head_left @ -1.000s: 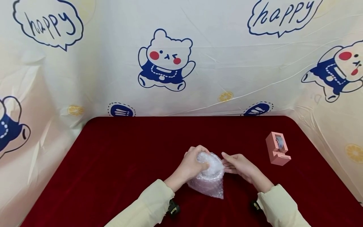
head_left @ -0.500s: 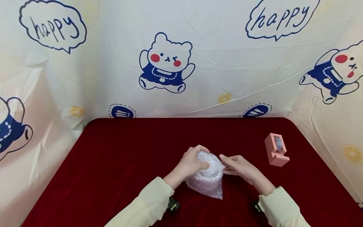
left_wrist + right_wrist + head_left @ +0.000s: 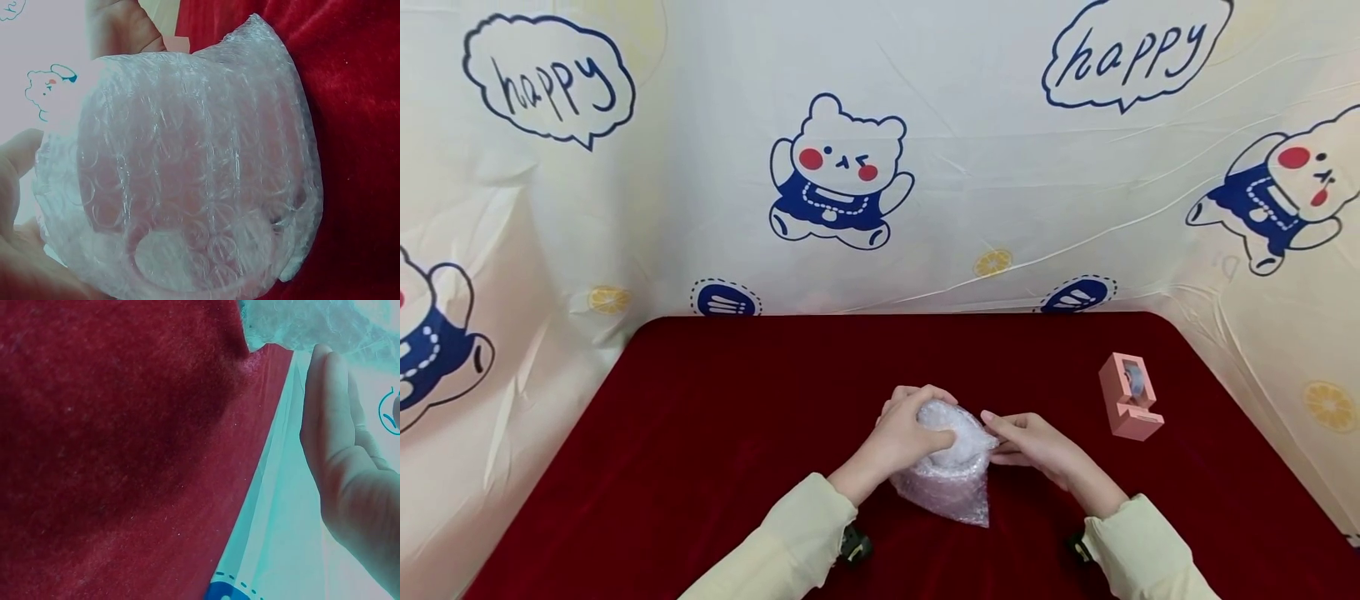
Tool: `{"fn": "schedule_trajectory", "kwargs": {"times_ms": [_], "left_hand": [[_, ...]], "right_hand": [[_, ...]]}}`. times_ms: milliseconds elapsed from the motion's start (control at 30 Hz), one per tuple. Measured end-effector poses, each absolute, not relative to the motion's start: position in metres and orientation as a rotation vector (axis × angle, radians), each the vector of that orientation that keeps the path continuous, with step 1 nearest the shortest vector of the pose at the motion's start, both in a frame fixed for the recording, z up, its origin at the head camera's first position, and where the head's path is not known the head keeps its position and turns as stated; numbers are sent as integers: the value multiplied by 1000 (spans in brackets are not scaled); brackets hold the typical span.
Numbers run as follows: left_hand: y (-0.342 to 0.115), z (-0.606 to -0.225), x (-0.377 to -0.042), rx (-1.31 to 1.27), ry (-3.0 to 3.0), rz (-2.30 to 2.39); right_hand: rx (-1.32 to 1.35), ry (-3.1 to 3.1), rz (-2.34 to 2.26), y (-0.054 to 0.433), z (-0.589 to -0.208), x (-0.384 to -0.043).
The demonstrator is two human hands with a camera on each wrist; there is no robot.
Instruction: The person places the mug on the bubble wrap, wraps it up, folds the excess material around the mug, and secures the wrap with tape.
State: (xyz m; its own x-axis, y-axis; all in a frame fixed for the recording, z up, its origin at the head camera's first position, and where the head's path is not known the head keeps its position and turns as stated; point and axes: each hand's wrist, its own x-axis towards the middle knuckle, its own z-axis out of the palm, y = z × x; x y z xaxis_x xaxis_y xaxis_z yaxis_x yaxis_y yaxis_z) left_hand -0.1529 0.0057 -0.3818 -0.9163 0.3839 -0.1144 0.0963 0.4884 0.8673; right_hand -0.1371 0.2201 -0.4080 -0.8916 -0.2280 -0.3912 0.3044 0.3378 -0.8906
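My left hand (image 3: 901, 429) grips a bubble-wrapped bundle (image 3: 951, 487) from its left side, the thumb lying over the white top. Through the clear wrap in the left wrist view, the bundle (image 3: 187, 150) shows a pinkish rounded body and a loop shape low down, like a mug; its exact kind is blurred. A pointed flap of bubble wrap (image 3: 262, 47) sticks out at the upper right in that view. At the bundle's right side is my right hand (image 3: 1037, 442). In the right wrist view its fingers (image 3: 334, 406) are nearly straight, their tips touching the wrap's edge, thumb apart.
A pink tape dispenser (image 3: 1131, 398) with a roll of tape stands at the right of the dark red cloth-covered table (image 3: 737, 400). A white curtain (image 3: 962, 167) printed with bears encloses the table's back and sides.
My right thumb and fingers have drawn slightly closer to the wrap's right corner. The left hand keeps its grip on the bundle. The head view has shifted a little.
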Motion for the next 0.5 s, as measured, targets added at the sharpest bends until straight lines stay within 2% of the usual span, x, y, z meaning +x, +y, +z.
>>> {"fn": "schedule_trajectory", "kwargs": {"times_ms": [500], "left_hand": [[2,-381,-157,393,2469,1488]], "right_hand": [[144,2268,-1595,222,-412,-148]]}}
